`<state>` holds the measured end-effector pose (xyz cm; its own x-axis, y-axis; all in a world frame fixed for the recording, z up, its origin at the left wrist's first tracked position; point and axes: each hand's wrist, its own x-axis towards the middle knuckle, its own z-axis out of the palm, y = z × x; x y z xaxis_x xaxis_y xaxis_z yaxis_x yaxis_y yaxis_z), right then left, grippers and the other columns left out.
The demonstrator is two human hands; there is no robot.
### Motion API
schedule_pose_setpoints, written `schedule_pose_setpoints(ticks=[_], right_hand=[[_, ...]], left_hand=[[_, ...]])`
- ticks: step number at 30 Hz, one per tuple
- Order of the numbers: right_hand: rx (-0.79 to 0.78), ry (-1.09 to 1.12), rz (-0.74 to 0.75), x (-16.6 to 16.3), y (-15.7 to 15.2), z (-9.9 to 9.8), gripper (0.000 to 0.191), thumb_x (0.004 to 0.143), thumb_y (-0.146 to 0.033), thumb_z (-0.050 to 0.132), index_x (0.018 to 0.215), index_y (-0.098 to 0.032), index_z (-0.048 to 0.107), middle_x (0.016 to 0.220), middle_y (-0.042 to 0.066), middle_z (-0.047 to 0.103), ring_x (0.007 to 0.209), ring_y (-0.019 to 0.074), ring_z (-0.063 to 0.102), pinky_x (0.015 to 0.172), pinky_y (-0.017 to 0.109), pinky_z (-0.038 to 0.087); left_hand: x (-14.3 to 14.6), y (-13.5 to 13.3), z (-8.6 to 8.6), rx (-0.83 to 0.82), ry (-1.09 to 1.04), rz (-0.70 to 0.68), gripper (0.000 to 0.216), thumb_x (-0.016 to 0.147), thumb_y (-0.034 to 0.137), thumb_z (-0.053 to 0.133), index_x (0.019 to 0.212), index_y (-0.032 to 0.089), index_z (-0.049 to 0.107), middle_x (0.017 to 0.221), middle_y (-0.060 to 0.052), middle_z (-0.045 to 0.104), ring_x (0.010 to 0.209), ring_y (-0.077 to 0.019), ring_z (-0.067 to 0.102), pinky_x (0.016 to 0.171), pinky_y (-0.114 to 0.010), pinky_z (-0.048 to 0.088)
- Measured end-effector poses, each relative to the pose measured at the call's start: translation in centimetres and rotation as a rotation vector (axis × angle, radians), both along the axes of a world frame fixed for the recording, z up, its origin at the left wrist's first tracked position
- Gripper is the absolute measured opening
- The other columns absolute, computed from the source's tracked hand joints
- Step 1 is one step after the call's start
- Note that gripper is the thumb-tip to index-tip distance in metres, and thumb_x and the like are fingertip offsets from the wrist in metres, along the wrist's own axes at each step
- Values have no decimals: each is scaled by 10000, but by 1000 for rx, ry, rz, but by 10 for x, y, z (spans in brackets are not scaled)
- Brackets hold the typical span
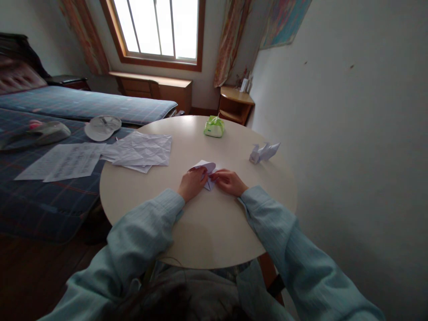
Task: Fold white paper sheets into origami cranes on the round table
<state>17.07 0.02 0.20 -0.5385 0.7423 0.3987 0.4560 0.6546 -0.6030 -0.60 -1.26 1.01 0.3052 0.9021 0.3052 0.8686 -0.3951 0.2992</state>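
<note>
A small piece of folded white paper [209, 183] lies on the round table between my two hands, with a raised flap at its far side. My left hand [193, 182] is curled over its left part, the fingers closed on the paper. From the right, my right hand [230, 181] pinches the paper's edge with thumb and fingertips. Part of the paper is hidden beneath the fingers. Beyond my right hand stands a folded white paper figure [264, 153], shaped somewhat like a bird.
The round white table [133, 200] meets a bed [50, 209] on the left and a wall [361, 156] on the right. Creased paper sheets [147, 149] lie at its left edge, printed sheets [70, 161] and a white cap [102, 128] on the bed. A green tissue pack [214, 127] stands at the back.
</note>
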Motion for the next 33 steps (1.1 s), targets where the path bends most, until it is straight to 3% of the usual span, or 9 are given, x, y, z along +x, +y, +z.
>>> schedule_pose_setpoints(ticks=[10, 17, 25, 33], right_hand=[[-56, 30, 3, -4, -5, 2, 153, 717, -151, 513, 713, -165, 665, 782, 57, 626, 743, 128, 579, 685, 248, 477], [-104, 33, 5, -6, -7, 3, 158, 717, -151, 517, 727, -162, 674, 784, 56, 629, 716, 118, 576, 656, 238, 471], [-148, 32, -2, -5, -6, 1, 175, 726, -167, 515, 747, -168, 688, 777, 45, 635, 699, 109, 571, 654, 231, 462], [-131, 39, -15, -5, -5, 0, 168, 741, -233, 528, 757, -181, 687, 750, 35, 634, 675, 111, 567, 621, 224, 450]], left_hand=[[0, 3, -2, 14, -51, -51, 323, 817, 432, 416, 926, 188, 598, 903, -53, 650, 837, -180, 594, 729, -267, 448], [1, 2, 0, 19, -43, -91, 296, 836, 373, 398, 811, 196, 635, 826, -41, 655, 750, -158, 593, 664, -251, 431], [-1, 7, -6, 75, -30, -82, 204, 814, 267, 434, 838, 168, 611, 839, -50, 645, 765, -157, 575, 690, -254, 428], [-1, 6, -5, 6, 16, -41, 233, 810, 269, 437, 894, 158, 623, 883, -79, 644, 806, -177, 584, 717, -267, 440]])
